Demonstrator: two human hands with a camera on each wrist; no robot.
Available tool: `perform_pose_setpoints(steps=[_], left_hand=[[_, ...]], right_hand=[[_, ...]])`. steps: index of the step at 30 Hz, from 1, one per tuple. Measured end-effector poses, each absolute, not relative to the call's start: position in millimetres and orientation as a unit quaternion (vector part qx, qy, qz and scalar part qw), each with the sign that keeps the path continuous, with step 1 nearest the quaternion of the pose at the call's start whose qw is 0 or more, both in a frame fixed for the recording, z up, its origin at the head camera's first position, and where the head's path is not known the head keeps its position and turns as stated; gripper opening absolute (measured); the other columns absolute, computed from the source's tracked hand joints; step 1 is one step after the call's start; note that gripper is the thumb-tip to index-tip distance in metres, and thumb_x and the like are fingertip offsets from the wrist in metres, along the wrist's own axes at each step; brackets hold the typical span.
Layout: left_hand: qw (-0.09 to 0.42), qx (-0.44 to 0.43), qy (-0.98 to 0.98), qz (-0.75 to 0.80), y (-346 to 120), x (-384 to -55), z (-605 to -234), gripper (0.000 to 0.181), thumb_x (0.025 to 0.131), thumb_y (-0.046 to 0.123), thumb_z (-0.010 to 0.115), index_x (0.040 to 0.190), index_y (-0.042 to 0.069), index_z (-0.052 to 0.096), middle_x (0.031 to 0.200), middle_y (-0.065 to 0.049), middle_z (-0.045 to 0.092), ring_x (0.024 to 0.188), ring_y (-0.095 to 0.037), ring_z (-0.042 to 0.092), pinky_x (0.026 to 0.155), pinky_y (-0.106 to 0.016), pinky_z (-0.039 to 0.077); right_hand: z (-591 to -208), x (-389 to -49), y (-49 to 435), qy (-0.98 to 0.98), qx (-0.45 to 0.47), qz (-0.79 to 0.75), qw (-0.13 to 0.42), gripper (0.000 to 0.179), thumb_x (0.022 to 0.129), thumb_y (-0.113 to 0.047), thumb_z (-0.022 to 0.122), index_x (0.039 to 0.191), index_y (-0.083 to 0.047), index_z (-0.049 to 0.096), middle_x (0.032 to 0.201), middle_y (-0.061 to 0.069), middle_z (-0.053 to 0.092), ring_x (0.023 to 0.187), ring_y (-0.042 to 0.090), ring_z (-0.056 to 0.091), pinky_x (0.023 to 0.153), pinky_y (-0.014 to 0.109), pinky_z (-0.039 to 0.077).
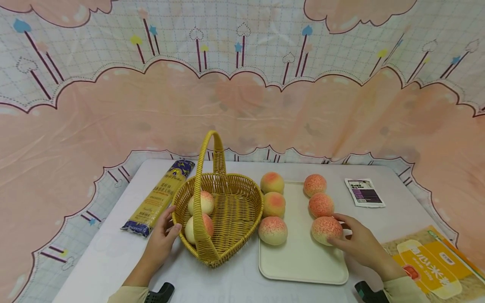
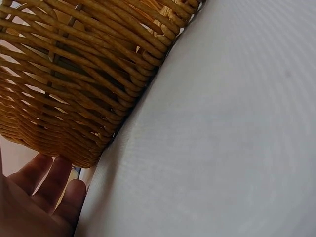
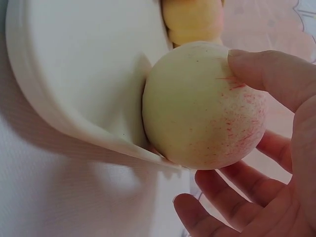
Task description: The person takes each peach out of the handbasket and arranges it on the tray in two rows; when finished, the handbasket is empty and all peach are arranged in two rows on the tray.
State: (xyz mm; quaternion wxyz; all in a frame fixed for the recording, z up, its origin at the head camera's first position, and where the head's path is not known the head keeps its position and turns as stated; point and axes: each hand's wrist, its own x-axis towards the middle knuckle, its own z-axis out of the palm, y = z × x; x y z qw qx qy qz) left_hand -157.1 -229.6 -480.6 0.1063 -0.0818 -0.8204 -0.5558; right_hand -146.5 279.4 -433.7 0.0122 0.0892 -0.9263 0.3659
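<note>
My right hand holds a speckled pink-and-cream peach at the right edge of a cream tray. In the right wrist view the thumb lies on one side of this peach, with fingers round the other. The left hand rests its fingertips against the left outer side of a yellow wicker basket with a tall handle. In the left wrist view, those fingers touch the woven wall. Two pale peaches, the back one and the front one, lie inside, partly behind the handle.
Two more red peaches line the tray's right side, behind the held one. Three peaches run along its left side, near the basket. A yellow spaghetti pack lies left, a small white-and-purple sachet back right, an orange grain bag front right.
</note>
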Motion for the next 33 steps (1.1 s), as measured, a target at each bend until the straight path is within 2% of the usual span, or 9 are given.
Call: perform_pose_setpoints(steps=[6, 12, 17, 24, 33], left_hand=[[0.103, -0.079, -0.821, -0.555, -229.1, -157.0, -479.9, 0.055, 0.103, 0.010, 0.051, 0.152, 0.000, 0.030, 0.145, -0.031, 0.042, 0.110, 0.006, 0.046, 0.087, -0.015, 0.042], [0.099, -0.080, -0.821, -0.557, -229.6, -157.9, -480.9, 0.055, 0.103, 0.010, 0.051, 0.153, 0.000, 0.030, 0.146, -0.031, 0.041, 0.112, 0.006, 0.046, 0.088, -0.015, 0.042], [0.095, -0.076, -0.823, -0.554, -229.6, -157.7, -479.6, 0.055, 0.103, 0.012, 0.051, 0.153, 0.002, 0.029, 0.147, -0.030, 0.041, 0.112, 0.007, 0.045, 0.089, -0.013, 0.040], [0.092, -0.081, -0.817, -0.563, -228.8, -158.0, -478.3, 0.056, 0.104, 0.011, 0.051, 0.153, 0.000, 0.028, 0.148, -0.030, 0.040, 0.113, 0.004, 0.046, 0.089, -0.012, 0.040], [0.098, -0.080, -0.815, -0.565, -229.1, -157.4, -478.8, 0.055, 0.103, 0.009, 0.051, 0.153, -0.001, 0.029, 0.146, -0.032, 0.041, 0.111, 0.004, 0.047, 0.087, -0.015, 0.042]], right_hand=[[-430.6, -145.6, 278.5, -0.926, 0.091, 0.365, 0.020, 0.068, 0.087, -0.026, 0.080, 0.139, 0.006, 0.050, 0.135, 0.026, 0.054, 0.114, 0.039, 0.056, 0.085, 0.048, 0.053], [-422.0, -142.4, 276.2, -0.930, 0.102, 0.346, 0.072, 0.065, 0.087, -0.022, 0.080, 0.138, 0.005, 0.051, 0.136, 0.028, 0.053, 0.118, 0.045, 0.052, 0.090, 0.059, 0.048], [-412.0, -142.3, 270.5, -0.929, 0.125, 0.333, 0.105, 0.063, 0.086, -0.021, 0.081, 0.136, 0.004, 0.053, 0.134, 0.025, 0.055, 0.116, 0.042, 0.054, 0.087, 0.057, 0.050], [-402.4, -144.5, 260.8, -0.926, 0.148, 0.325, 0.120, 0.061, 0.084, -0.018, 0.082, 0.134, 0.003, 0.055, 0.132, 0.020, 0.058, 0.113, 0.037, 0.057, 0.084, 0.044, 0.054], [-391.3, -155.4, 238.3, -0.907, 0.190, 0.361, 0.107, 0.062, 0.084, -0.014, 0.082, 0.137, 0.001, 0.053, 0.131, 0.019, 0.058, 0.114, 0.035, 0.057, 0.086, 0.049, 0.053]])
